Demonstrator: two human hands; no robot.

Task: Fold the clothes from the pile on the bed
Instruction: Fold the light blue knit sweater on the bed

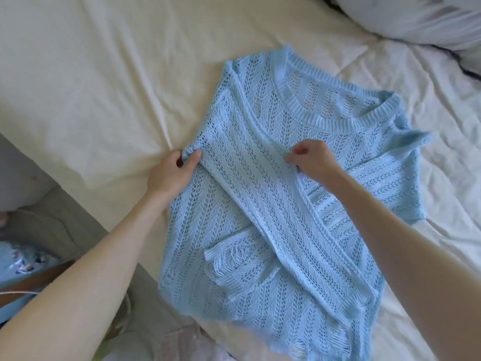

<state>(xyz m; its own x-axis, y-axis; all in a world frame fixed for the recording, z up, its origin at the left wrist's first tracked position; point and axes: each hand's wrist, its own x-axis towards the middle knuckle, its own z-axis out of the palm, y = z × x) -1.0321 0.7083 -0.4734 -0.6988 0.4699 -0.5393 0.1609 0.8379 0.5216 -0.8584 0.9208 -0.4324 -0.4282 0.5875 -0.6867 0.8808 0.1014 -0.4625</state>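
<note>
Head view looks down on a cream bed (86, 74), a white pillow (416, 19) at its far right corner. On the bed lies a light blue open-knit sweater (260, 204), neckline away from the person, one side folded over the middle. Left hand (170, 173) pinches the sweater's left edge; right hand (311, 158) pinches a fold at its middle.
</note>
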